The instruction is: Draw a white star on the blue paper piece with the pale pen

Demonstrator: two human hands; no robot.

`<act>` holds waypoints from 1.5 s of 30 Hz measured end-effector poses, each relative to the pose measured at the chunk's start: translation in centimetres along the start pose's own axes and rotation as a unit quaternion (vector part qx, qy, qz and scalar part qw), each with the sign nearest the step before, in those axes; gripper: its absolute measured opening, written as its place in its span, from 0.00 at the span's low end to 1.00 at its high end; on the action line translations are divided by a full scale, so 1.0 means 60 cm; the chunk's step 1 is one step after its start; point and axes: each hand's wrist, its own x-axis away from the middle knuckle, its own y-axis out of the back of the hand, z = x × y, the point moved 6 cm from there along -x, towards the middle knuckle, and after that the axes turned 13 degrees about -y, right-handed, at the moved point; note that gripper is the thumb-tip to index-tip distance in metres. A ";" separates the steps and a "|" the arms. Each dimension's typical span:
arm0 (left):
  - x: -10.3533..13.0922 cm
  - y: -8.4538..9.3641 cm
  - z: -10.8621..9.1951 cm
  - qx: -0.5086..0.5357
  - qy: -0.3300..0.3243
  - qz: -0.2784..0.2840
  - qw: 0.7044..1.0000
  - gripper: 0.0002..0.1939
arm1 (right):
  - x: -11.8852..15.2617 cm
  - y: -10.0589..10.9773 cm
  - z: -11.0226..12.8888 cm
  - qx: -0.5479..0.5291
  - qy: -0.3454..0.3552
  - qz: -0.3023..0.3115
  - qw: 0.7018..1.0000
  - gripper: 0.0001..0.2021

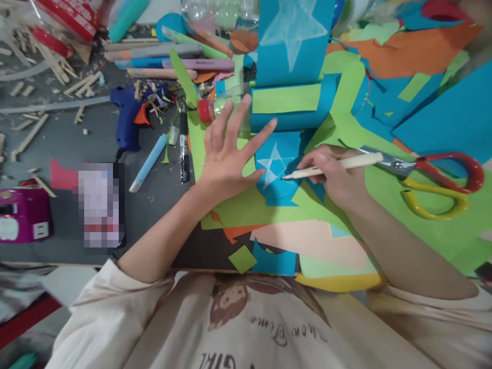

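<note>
Cream shirt fills the bottom edge. Left hand spread flat, pressing green paper beside a blue paper piece with a white star on the worktop. Right hand pinches a pencil, tip on the star. Scissors just right of it.

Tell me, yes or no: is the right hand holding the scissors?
No. The right hand grips a cream pencil tipped on the blue star paper, while the scissors lie untouched on green paper.
</note>
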 end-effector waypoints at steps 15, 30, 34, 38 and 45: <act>-0.003 0.006 -0.001 0.021 0.017 0.023 0.999 0.39 | 0.007 -0.006 0.008 0.122 -0.001 -0.017 0.992 0.05; -0.004 0.010 -0.001 0.004 0.007 0.018 1.000 0.39 | 0.010 -0.009 0.010 0.098 0.007 0.005 0.995 0.07; -0.004 0.009 0.001 0.011 0.008 0.019 1.000 0.39 | 0.009 -0.003 0.011 0.094 -0.007 -0.031 0.995 0.08; -0.004 0.010 0.000 -0.005 -0.002 0.016 1.000 0.37 | 0.008 -0.006 0.012 0.107 -0.008 -0.027 0.994 0.08; -0.003 0.009 0.001 0.022 0.011 0.019 1.000 0.40 | 0.009 -0.010 0.011 0.129 0.004 -0.004 0.992 0.10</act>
